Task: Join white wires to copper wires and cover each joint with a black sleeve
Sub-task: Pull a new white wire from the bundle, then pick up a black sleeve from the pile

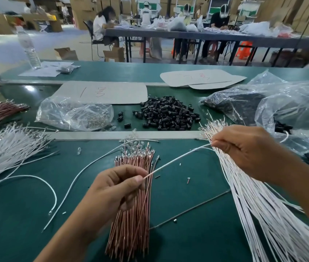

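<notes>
white wire (178,158) stretched between both | left hand (115,188) pinches near end | right hand (248,148) pinches far end

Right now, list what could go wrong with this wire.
The white wire runs from the left hand into the white bundle in the right hand; pulling may snag neighbours. The left grip also holds the copper bundle, which could splay. Both hands are full, with the black sleeves across the rail.
</notes>
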The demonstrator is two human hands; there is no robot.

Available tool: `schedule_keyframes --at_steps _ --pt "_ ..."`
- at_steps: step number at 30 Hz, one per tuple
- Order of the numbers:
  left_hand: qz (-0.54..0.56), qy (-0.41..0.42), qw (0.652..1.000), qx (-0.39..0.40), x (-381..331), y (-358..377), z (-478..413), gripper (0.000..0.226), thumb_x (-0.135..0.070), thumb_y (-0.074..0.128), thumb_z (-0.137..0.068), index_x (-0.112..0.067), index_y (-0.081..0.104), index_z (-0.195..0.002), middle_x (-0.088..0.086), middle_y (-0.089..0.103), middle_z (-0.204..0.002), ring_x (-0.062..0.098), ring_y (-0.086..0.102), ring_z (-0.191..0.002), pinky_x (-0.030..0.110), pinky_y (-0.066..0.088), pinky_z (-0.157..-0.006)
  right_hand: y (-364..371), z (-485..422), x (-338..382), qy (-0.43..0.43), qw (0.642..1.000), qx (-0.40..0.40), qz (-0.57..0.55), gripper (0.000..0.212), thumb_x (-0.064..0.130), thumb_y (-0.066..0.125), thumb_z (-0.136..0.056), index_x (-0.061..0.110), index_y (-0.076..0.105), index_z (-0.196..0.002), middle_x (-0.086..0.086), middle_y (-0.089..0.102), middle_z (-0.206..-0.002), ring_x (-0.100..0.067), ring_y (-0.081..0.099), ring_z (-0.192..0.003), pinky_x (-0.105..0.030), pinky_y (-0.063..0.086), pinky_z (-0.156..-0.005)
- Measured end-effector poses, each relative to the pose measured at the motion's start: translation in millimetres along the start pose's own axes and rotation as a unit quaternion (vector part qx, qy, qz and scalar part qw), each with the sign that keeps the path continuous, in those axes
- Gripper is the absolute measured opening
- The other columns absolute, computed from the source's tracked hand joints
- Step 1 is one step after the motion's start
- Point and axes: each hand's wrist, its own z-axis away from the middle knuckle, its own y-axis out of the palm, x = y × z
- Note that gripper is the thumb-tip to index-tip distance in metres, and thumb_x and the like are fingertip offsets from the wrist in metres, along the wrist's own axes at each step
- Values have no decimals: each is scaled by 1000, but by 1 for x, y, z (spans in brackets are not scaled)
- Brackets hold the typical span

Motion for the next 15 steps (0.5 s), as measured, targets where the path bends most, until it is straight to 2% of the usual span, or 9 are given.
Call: schedule_keyframes --at_steps 2,4,6,8,10,13,15 --pt "-45 12 999 -20 2 1 -1 12 -12 71 -80 -11 76 -90 12 66 -75 11 45 -51 20 39 -42 7 9 -8 34 999 6 -4 29 32 55 -103 11 72 -93 9 65 -80 -8 60 -73 -36 55 -70" --pt "-149 51 986 -48 6 3 -2 13 -7 71 -86 -18 76 -90 5 67 -72 12 49 -53 21 43 -46 22 16 -2 66 997 37 -23 20 29 59 -100 13 71 -106 7 66 -95 -9 61 -89 -39 54 -85" --pt "-242 96 964 -58 11 8 -1 18 -7 72 -89 -25 73 -89 2 67 -74 11 54 -60 23 48 -54 48 19 19 58 994 70 -60 31 31 57 -100 12 66 -124 3 64 -114 -14 58 -106 -32 46 -100" --pt "-275 126 952 -43 16 14 1 17 -11 74 -90 -28 71 -89 0 67 -77 11 57 -64 25 50 -60 74 17 47 37 988 101 -113 35 33 49 -102 12 65 -125 2 63 -110 -14 57 -101 -29 46 -94" --pt "-296 145 943 -39 19 16 1 15 -16 74 -89 -30 70 -93 -4 68 -81 10 60 -68 27 53 -63 90 17 64 29 982 112 -147 29 29 47 -104 11 69 -110 3 60 -94 -15 55 -85 -34 49 -80" --pt "-325 149 932 -55 20 9 -1 22 -18 75 -87 -35 70 -99 -7 71 -91 15 67 -80 28 57 -73 94 19 65 39 973 105 -203 26 25 50 -104 8 68 -100 10 50 -85 -3 46 -76 -19 40 -74" --pt "-322 146 934 -54 20 7 -2 24 -20 75 -85 -38 70 -99 -7 72 -93 17 68 -84 28 58 -76 94 22 64 47 968 93 -227 22 22 52 -104 8 69 -99 11 50 -86 -2 46 -76 -15 37 -74"
